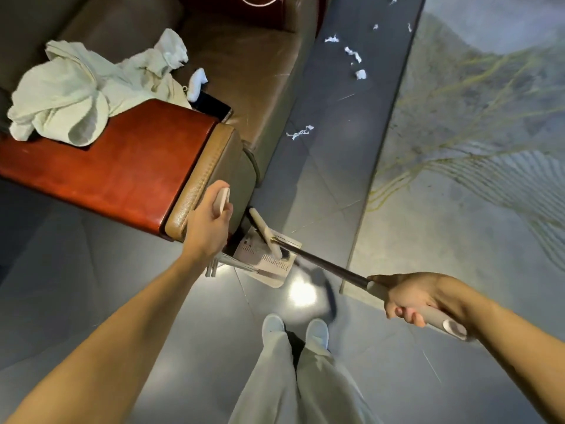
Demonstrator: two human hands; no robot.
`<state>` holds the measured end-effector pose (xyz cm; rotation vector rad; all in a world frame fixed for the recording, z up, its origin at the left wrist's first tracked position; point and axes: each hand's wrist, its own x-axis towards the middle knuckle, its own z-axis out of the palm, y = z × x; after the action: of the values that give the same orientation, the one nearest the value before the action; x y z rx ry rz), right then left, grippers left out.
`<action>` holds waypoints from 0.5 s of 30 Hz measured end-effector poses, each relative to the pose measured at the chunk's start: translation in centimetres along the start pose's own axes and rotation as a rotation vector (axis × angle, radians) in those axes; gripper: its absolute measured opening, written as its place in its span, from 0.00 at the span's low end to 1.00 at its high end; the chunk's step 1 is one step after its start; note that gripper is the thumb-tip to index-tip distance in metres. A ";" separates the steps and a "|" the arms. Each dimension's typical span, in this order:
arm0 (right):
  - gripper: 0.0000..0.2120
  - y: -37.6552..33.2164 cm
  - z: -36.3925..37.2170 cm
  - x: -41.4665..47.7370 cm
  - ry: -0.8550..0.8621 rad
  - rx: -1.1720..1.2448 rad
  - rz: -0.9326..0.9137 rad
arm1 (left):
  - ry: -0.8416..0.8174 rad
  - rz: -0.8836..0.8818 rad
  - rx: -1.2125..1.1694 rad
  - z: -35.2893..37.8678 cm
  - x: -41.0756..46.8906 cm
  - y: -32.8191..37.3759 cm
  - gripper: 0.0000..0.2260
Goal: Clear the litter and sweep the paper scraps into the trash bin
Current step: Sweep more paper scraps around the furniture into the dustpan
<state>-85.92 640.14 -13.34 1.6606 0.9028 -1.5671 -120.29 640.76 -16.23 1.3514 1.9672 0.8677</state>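
My right hand [411, 301] grips the grey end of a broom handle [324, 261]; the broom's beige head [264, 232] lies over a beige dustpan [269, 266] on the dark floor beside the sofa arm. My left hand [211, 217] grips the top of the dustpan's upright beige handle [221, 201]. White paper scraps lie further off on the dark tiles: a twisted one [300, 132] near the sofa front and several [356, 61] beyond it. No trash bin is in view.
A brown leather sofa [244, 71] with a red wooden armrest [122, 166] stands at left, holding a crumpled pale cloth [76, 90] and a dark phone [214, 107]. A patterned grey rug [489, 148] covers the right. My feet in white shoes [295, 328] stand below.
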 end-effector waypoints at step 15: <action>0.23 -5.3 -14.7 -4.7 0.179 0.404 -0.210 | -0.040 0.037 -0.097 3.9 12.8 6.5 0.11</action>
<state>-82.76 655.19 -7.92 2.0690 0.9187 -1.8591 -117.61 655.36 -14.91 1.3428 1.8504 0.9343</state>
